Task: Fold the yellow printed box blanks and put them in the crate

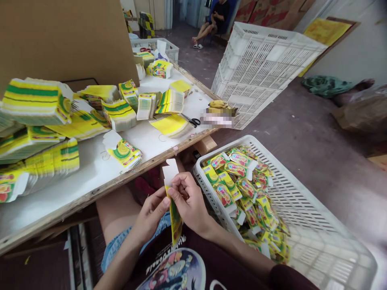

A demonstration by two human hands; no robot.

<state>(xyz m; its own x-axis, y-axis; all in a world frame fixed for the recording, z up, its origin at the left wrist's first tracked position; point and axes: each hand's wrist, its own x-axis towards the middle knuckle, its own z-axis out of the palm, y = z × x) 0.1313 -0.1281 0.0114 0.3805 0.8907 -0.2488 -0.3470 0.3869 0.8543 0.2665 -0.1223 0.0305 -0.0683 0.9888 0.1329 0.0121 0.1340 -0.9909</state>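
Over my lap I hold a yellow and green cardboard box (174, 225) upright, its white end flaps standing up at the top. My left hand (152, 211) is closed, its thumb and fingers pinching the box's left edge. From the right, my right hand (189, 201) is closed on the box near the flaps, fingers curled. Close by on the table edge lies a small pile of flat cartons (125, 153). To my right stands a white plastic crate (302, 177) holding many yellow-green boxes (238, 185).
Bundles of flat cartons (33, 100) cover the white table (93, 167). Black-handled scissors (194, 121) and bananas (219, 105) lie near its corner. Stacked white crates (256, 68) stand beyond. A large cardboard sheet (66, 40) rises behind the bundles. A person (216, 20) sits at the back.
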